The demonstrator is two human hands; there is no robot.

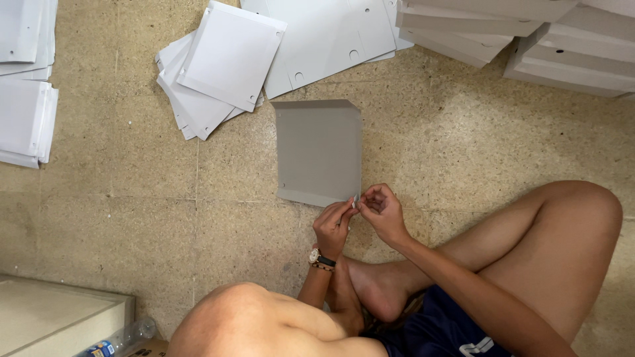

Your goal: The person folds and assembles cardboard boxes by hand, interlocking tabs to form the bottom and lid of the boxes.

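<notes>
Grey card lay flat on the floor at frame centre, left hand and right hand met at its lower right corner, fingertips pinching the edge, white sheets upper left, bottle lower left

Bare floor left of hands; grey sheet lies ahead

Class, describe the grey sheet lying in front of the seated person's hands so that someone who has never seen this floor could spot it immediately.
Start from the speckled tan floor, where white sheets fan out along the top. Below them, at the middle, one flat grey sheet lies alone, its near corner by the left hand and the right hand. It alone is grey, with a clipped corner.
</notes>
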